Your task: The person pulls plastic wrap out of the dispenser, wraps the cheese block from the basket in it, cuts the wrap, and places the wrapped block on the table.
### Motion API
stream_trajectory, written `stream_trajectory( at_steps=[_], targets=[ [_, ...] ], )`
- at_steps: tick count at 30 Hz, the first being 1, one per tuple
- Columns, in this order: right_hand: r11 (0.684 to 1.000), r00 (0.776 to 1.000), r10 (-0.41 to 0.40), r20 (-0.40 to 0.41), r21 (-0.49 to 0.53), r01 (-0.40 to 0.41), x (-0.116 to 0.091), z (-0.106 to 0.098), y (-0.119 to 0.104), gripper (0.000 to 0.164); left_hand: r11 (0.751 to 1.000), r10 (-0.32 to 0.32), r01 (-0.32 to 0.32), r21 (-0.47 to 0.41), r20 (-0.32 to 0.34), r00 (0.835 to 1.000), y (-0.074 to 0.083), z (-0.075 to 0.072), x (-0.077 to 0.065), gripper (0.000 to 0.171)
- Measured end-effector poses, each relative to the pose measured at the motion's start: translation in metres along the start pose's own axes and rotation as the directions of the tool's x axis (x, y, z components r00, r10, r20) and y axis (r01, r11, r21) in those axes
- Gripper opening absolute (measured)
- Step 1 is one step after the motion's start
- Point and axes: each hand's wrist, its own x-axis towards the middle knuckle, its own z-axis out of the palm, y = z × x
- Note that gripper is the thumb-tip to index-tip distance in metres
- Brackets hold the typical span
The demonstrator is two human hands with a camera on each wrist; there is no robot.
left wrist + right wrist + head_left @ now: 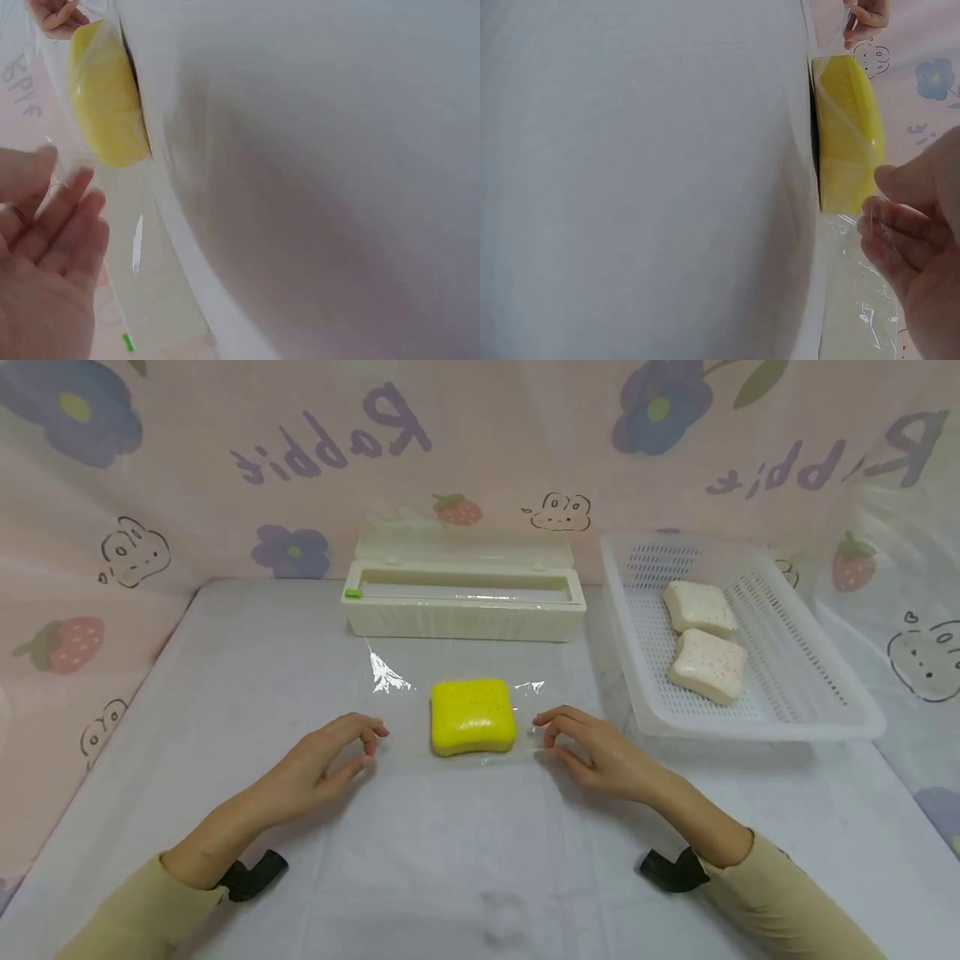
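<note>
A yellow, pillow-shaped bar of soap point(472, 717) lies on the white-covered table between the two hands. Clear plastic wrap point(386, 670) runs from the white dispenser box point(465, 617) toward me and over the soap. At the wrap's left side the left hand point(330, 768) holds its edge near the fingertips, thumb below. Opposite it, the right hand point(596, 756) pinches the other side, and wrap glints on its fingertips point(870, 225). Through the film the soap point(109, 97) shows in the left wrist view. Exact finger contact is hard to see through the transparent film.
A white perforated basket point(750, 727) stands at the right, with two pale speckled soap bars point(707, 666) inside. The dispenser's lid point(465, 550) is raised; a green slider point(353, 594) sits at its left end. A printed curtain point(487, 443) hangs behind.
</note>
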Motion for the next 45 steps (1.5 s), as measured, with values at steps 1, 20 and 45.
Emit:
stream_trajectory(
  at_steps=[1, 20, 45],
  targets=[
    [1.0, 1.0, -0.01, 0.006, 0.007, 0.01, 0.001, 0.0, 0.0, 0.013, 1.0, 0.004, -0.003, -0.016, 0.024, 1.0, 0.0, 0.0, 0.001, 0.024],
    [0.993, 1.0, 0.011, 0.013, 0.122, -0.013, 0.002, -0.003, 0.009, 0.021, 0.993, -0.103, 0.105, -0.058, 0.048, 0.994, -0.007, 0.001, 0.006, 0.016],
    [1.0, 1.0, -0.022, -0.017, 0.015, 0.022, 0.005, -0.001, 0.007, 0.008, 0.99, -0.043, 0.021, 0.14, 0.159, 0.986, 0.007, 0.011, 0.018, 0.014]
  ],
)
